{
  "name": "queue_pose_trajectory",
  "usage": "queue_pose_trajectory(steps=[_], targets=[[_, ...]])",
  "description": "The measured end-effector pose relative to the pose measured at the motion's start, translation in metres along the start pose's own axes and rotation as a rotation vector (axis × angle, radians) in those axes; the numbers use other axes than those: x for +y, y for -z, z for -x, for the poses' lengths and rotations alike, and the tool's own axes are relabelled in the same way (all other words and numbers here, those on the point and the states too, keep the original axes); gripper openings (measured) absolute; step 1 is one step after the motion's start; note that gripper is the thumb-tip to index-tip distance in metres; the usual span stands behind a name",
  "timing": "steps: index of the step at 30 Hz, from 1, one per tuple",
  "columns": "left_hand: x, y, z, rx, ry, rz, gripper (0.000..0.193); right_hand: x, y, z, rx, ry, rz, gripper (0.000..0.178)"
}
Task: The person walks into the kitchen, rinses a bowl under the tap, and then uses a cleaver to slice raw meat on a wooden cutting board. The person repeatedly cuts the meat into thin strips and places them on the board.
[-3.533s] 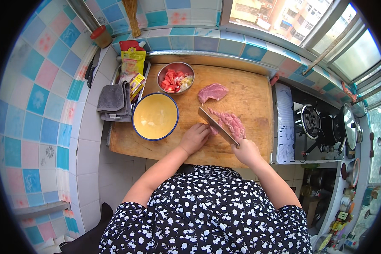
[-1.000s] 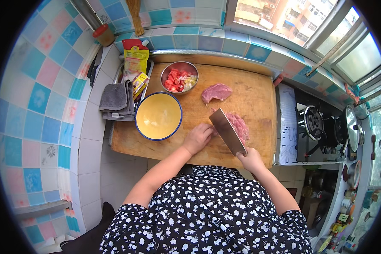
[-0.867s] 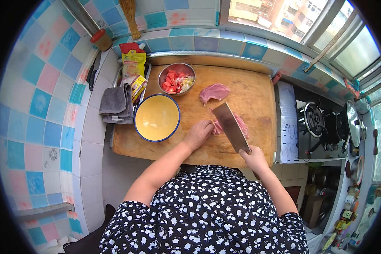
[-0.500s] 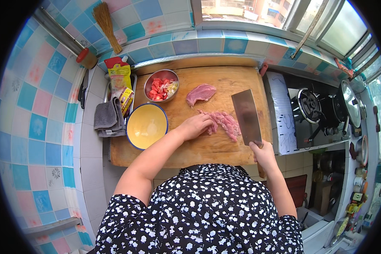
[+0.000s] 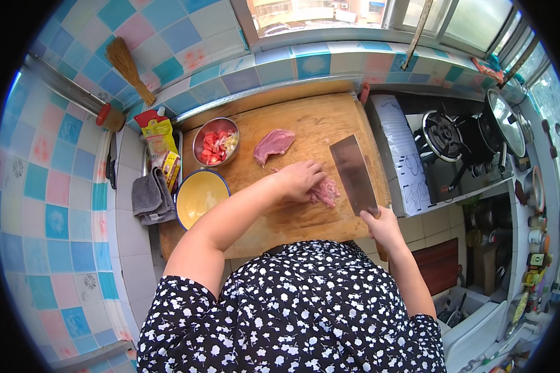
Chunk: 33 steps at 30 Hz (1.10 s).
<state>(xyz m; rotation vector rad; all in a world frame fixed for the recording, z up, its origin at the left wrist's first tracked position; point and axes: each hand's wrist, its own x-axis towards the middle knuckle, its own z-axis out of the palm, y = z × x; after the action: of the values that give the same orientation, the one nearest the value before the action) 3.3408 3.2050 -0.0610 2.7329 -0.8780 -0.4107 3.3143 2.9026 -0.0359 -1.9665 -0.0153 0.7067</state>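
My right hand [image 5: 383, 227] is closed round the handle of a cleaver [image 5: 354, 177], whose broad blade points away from me above the right part of the wooden cutting board [image 5: 255, 239]. My left hand [image 5: 301, 180] is cupped over a pile of sliced raw meat [image 5: 325, 191], its fingers curled down on the slices and covering much of them. Beyond that hand lies a larger uncut piece of raw meat [image 5: 274, 145]. A metal bowl [image 5: 204, 163] of chopped tomato and pale pieces stands at the board's far left. Nearer me is a yellow bowl [image 5: 200, 198] with a blue rim, nothing inside.
Left of the board are a grey cloth [image 5: 152, 198], a yellow-and-red pouch [image 5: 158, 133] and a small box [image 5: 170, 169]. A gas stove [image 5: 442, 135] stands to the right, with a glass-lidded pan [image 5: 505, 123]. A tiled ledge and window run behind the board.
My left hand has moved from the left edge of the sliced meat onto the pile, covering more of it. The cleaver stays in my right hand. The whole view has turned slightly.
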Motion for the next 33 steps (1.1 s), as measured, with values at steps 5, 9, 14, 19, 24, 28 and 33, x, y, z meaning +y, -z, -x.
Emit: queue_pose_trajectory(steps=[5, 9, 14, 19, 24, 28, 33], targets=[[0.014, -0.024, 0.017, 0.140, 0.201, 0.078, 0.054, 0.004, -0.003, -0.007, -0.034, -0.022, 0.038, 0.030], [0.025, -0.037, 0.026, 0.159, 0.396, 0.144, 0.046, -0.002, -0.004, -0.016, -0.065, -0.029, 0.084, 0.030], [0.036, -0.034, 0.044, 0.209, 0.703, 0.254, 0.040, -0.013, -0.003, -0.018, -0.089, -0.031, 0.073, 0.029], [0.048, -0.007, 0.073, -0.033, 0.950, 0.251, 0.047, -0.014, 0.000, -0.023, -0.102, -0.025, 0.086, 0.027], [0.063, -0.018, 0.073, 0.307, 0.638, -0.085, 0.050, -0.012, -0.001, -0.024, -0.119, -0.024, 0.060, 0.027], [0.061, -0.037, 0.039, 0.500, 0.261, -0.128, 0.036, -0.011, -0.001, -0.023, -0.117, -0.015, 0.040, 0.026], [0.069, -0.054, 0.019, 0.364, 0.104, -0.246, 0.012, -0.019, 0.001, -0.015, -0.092, -0.024, 0.047, 0.025]])
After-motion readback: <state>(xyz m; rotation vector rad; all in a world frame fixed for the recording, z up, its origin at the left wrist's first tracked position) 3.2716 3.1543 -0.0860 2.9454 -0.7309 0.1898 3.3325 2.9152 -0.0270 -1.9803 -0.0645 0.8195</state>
